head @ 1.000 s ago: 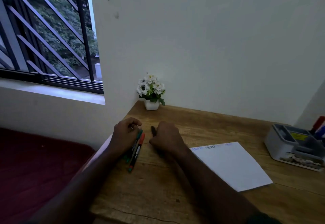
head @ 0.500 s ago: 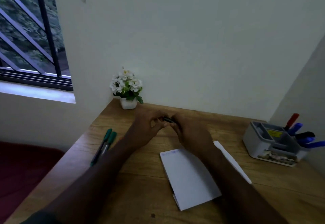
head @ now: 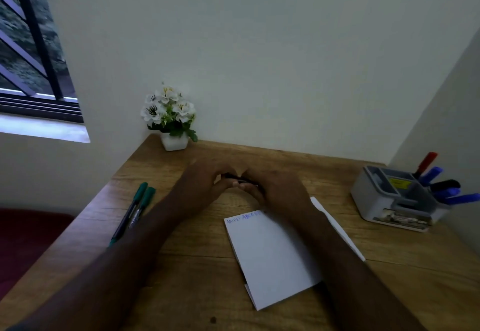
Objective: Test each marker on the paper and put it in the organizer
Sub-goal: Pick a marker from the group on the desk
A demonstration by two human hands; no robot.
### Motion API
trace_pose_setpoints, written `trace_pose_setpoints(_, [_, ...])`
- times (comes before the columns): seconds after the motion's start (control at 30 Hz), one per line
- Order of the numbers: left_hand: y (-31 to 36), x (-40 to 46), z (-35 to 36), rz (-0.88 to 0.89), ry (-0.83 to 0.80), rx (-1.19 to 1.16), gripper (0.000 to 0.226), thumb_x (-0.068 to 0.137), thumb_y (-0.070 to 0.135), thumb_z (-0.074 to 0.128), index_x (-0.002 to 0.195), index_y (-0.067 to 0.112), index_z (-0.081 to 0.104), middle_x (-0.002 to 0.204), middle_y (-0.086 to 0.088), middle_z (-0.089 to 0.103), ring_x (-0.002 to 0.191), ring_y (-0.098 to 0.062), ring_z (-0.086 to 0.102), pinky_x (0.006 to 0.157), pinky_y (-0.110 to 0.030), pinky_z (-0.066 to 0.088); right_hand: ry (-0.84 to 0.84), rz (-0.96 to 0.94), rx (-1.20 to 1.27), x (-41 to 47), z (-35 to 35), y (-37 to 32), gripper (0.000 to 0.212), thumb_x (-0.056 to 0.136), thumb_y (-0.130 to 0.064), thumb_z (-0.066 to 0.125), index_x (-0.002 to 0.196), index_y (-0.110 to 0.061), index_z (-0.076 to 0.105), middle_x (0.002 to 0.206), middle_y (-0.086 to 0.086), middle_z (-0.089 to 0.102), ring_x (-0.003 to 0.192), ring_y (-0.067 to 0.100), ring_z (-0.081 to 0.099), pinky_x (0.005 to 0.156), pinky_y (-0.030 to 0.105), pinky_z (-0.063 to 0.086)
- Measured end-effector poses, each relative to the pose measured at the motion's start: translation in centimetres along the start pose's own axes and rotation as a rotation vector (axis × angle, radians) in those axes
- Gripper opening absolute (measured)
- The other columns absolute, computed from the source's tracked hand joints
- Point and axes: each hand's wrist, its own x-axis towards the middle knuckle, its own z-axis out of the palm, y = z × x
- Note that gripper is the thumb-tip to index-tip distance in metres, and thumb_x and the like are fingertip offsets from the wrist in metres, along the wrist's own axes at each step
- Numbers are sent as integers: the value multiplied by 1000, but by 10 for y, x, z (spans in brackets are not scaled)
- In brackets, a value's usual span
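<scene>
While both hands, left hand [head: 205, 187] and right hand [head: 272, 190], pinched a dark marker [head: 240, 179] beyond the paper [head: 272, 258], uncapping seemed underway; next: scribble a test.

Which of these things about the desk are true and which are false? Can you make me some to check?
1. Both hands hold one dark marker between them. True: the left hand and the right hand meet around it above the desk.
2. The paper is blank. False: blue letters run along its top edge.
3. Two green-capped markers lie on the desk left of the left arm. True.
4. The organizer has no markers in it. False: red, blue and black ones stick out of it.
5. The flower pot stands next to the organizer. False: it stands in the far left corner, and the organizer sits at the right.
</scene>
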Motion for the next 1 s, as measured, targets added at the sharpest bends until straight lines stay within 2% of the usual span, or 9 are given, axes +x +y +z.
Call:
trace_pose_setpoints(0.1, [-6,-2,-2,-67,-8,59,16,87,44,60,93,32,68,78,18,59,76,1,51,75,-34,37,-55,62,72,-10,-10,7,36,102,-38,45,138,-45,46,120,-12,68,103,11,64,76,29,48])
trace_pose_setpoints(0.2, [-6,-5,-5,-163,-107,136,14,89,43,63,97,33,66,89,17,60,87,-4,50,87,-36,34,88,63,193,-21,-25,15,58,94,-3,47,138,-40,53,104,-6,69,86,6,61,77,28,51])
trace_pose_setpoints(0.3, [2,-7,-3,-203,-210,146,14,88,45,63,96,33,65,96,19,56,97,-3,44,99,-41,23,258,209,754,-28,-30,13,43,91,7,43,115,-14,71,87,-2,68,71,9,64,67,26,51])
trace_pose_setpoints(0.4, [7,-8,0,-224,-301,170,14,87,43,65,94,32,65,100,19,51,101,-3,40,101,-42,20,179,376,1202,-30,-34,-6,32,85,-3,42,109,1,63,91,24,70,75,32,67,66,39,56])
trace_pose_setpoints(0.57, [9,-7,-5,-219,-350,152,23,89,50,59,101,32,66,103,18,54,103,-3,46,103,-45,25,66,204,959,-40,-28,-29,10,93,-13,54,91,-4,55,81,12,67,74,23,66,65,35,53])
trace_pose_setpoints(0.67, [5,-7,-9,-238,-441,48,46,82,69,53,111,35,64,115,18,59,111,-7,51,108,-47,30,12,274,911,-45,-19,-39,41,104,-46,34,96,-15,59,84,5,67,82,14,64,75,27,49])
trace_pose_setpoints(0.73, [2,-10,-9,-236,-528,57,57,77,72,57,123,39,58,137,15,53,128,-12,45,113,-49,27,-50,349,893,-43,-14,-41,45,102,-57,27,102,-22,56,90,-5,65,87,10,63,80,30,49])
trace_pose_setpoints(0.9, [-4,-11,-10,-236,-606,55,67,74,66,67,134,44,48,155,12,34,142,-17,30,116,-48,22,74,175,760,-42,-10,-35,10,98,-14,60,89,-12,65,84,-6,66,81,12,63,67,20,49])
trace_pose_setpoints(1.0, [-4,-9,-10,-246,-592,46,67,74,64,70,133,42,50,154,12,36,141,-17,31,116,-46,24,71,118,733,-43,-6,-41,7,85,-19,74,83,-20,67,79,-11,67,76,13,64,64,26,51])
